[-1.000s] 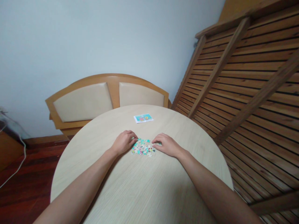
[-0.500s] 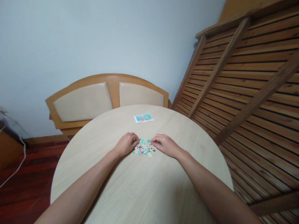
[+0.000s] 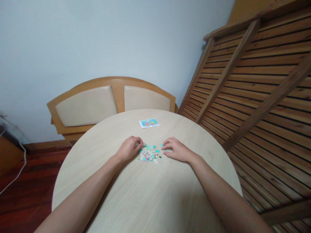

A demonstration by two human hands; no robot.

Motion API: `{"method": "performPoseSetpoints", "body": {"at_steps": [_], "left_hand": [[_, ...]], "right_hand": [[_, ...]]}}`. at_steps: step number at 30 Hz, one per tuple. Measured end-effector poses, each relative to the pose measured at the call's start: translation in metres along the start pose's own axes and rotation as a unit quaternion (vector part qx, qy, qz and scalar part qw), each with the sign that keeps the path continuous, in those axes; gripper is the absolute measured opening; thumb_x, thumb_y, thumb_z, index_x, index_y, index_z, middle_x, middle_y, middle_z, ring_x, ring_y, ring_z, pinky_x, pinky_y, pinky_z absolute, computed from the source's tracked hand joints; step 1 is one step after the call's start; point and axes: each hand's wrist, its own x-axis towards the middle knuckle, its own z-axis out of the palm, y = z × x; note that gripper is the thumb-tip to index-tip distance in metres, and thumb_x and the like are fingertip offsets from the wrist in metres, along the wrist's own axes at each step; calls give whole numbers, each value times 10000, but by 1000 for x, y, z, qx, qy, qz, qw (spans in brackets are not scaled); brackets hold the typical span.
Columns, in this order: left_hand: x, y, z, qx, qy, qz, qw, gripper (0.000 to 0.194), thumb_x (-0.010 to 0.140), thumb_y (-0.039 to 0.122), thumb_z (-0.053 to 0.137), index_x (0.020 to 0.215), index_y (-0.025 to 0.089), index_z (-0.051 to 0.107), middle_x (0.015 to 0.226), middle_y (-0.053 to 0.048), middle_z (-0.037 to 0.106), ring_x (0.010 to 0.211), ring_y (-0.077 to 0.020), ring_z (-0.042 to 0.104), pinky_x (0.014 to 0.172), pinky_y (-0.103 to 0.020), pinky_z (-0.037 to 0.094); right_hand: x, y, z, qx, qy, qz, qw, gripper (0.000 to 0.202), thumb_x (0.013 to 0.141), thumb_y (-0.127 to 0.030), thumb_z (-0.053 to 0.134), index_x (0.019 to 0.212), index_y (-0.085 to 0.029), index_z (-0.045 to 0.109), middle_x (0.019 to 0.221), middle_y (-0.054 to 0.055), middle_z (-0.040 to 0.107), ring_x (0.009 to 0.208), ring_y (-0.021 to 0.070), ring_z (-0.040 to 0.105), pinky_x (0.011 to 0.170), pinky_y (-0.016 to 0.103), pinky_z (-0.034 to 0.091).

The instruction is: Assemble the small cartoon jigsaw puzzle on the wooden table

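Note:
A loose pile of jigsaw puzzle pieces (image 3: 148, 154) lies on the round table (image 3: 141, 197), some showing teal, pink and yellow print, others their pale backs. At the pile's left edge is my left hand (image 3: 128, 149), its fingers curled and closed toward the thumb; what they hold, if anything, is hidden. My right hand (image 3: 178, 150) rests by the right edge with thumb and fingers apart. A teal puzzle piece (image 3: 161, 145) lies just beside its fingertips.
Behind the pile lies a small picture card (image 3: 149, 123) with cartoon figures. A padded wooden headboard (image 3: 118, 92) stands beyond the table against the wall. Wooden slatted panels (image 3: 243, 97) lean at the right. A white cable (image 3: 23, 161) hangs at the left.
My right hand has drawn slightly right, away from the pile, and its fingers have parted. My left hand has shifted a little left and up. A teal piece now shows by the right fingertips.

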Motion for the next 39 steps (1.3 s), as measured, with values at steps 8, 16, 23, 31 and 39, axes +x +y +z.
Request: {"method": "performPoseSetpoints", "body": {"at_steps": [8, 16, 23, 31, 39], "left_hand": [[-1, -9, -2, 61, -8, 36, 997, 96, 866, 172, 621, 876, 215, 706, 901, -44, 742, 904, -224, 636, 814, -312, 468], [-4, 1, -13, 10, -73, 87, 993, 192, 926, 349, 612, 942, 211, 745, 907, -54, 733, 912, -209, 638, 875, -312, 466], [-4, -1, -9, 8, -102, 143, 984, 187, 921, 368, 638, 944, 206, 728, 907, -59, 710, 932, -212, 629, 905, -321, 454], [-3, 7, -12, 7, -108, 123, 986, 134, 901, 296, 618, 894, 192, 700, 881, -58, 706, 925, -217, 621, 870, -314, 457], [-2, 14, -17, -30, -101, 98, 990, 189, 913, 284, 565, 827, 190, 704, 822, -43, 707, 838, -190, 620, 801, -286, 462]], "right_hand": [[3, -8, -2, 19, 8, -1, 1000, 58, 829, -185, 703, 868, -210, 738, 910, 53, 701, 987, 229, 587, 929, 385, 461], [5, -12, 1, 21, -2, -12, 1000, 63, 850, -185, 690, 820, -206, 741, 811, 34, 727, 883, 202, 616, 866, 341, 457], [3, -16, 0, 17, -16, -12, 1000, 84, 868, -256, 692, 851, -217, 764, 811, 31, 728, 860, 192, 624, 833, 318, 462], [6, -26, 6, 38, -13, -43, 998, 186, 875, -316, 703, 1028, -220, 747, 964, 62, 705, 967, 206, 619, 895, 338, 469], [9, -32, 11, 57, -9, -45, 997, 114, 884, -316, 703, 922, -210, 717, 934, 54, 706, 951, 207, 614, 892, 345, 470]]}}
